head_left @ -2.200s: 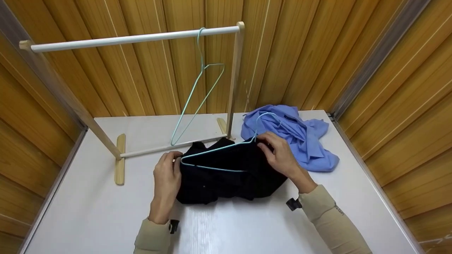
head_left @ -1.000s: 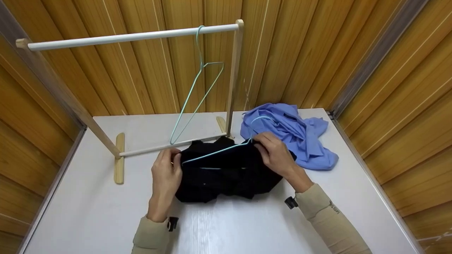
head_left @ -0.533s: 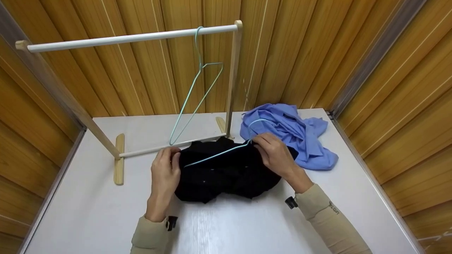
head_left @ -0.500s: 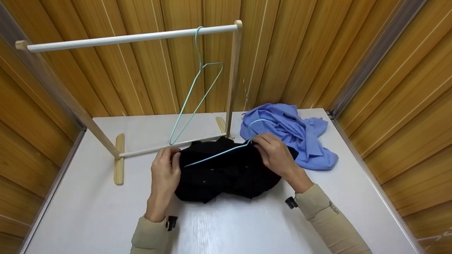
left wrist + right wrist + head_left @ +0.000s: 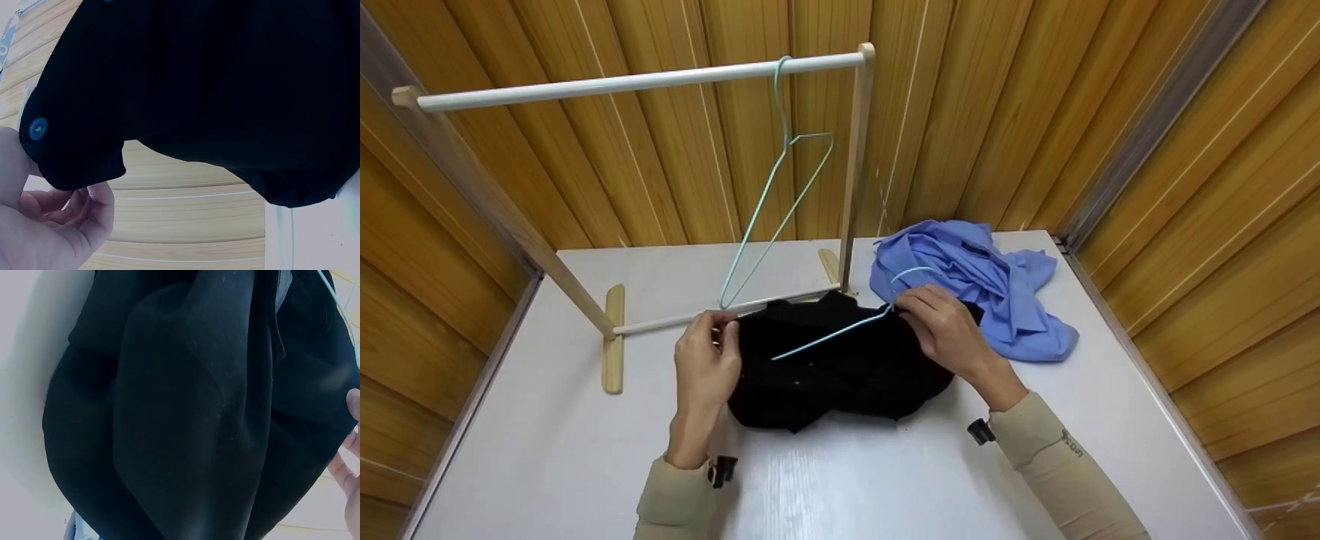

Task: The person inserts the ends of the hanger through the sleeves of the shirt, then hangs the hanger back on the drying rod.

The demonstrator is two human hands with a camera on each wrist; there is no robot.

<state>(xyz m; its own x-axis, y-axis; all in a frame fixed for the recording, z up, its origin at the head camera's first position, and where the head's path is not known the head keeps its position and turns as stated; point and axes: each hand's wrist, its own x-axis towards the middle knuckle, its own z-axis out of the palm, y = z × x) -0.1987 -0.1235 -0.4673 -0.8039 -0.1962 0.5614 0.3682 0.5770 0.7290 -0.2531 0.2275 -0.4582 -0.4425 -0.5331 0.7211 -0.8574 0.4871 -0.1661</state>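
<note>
A black shirt (image 5: 840,382) is bunched above the table, with a button on its edge in the left wrist view. A light-green wire hanger (image 5: 832,337) sits partly inside it, its hook and one sloping arm showing while the rest is hidden in the cloth. My left hand (image 5: 706,364) pinches the shirt's left edge between thumb and fingers. At the other side, my right hand (image 5: 945,330) grips the shirt's edge close by the base of the hanger's hook. In the right wrist view, the thumb and fingers (image 5: 353,404) hold the cloth's border.
Behind the shirt stands a small wooden rack (image 5: 855,172) with a white rail (image 5: 637,81). A second green hanger (image 5: 754,217) hangs from the rail near its right end. A crumpled blue shirt (image 5: 1020,300) lies at the back right of the white table (image 5: 840,487).
The hanger has slid deeper into the black shirt: its lower bar and left corner, visible earlier, are now covered. Its hook has dropped slightly. My left hand has shifted slightly left, still pinching the cloth.
</note>
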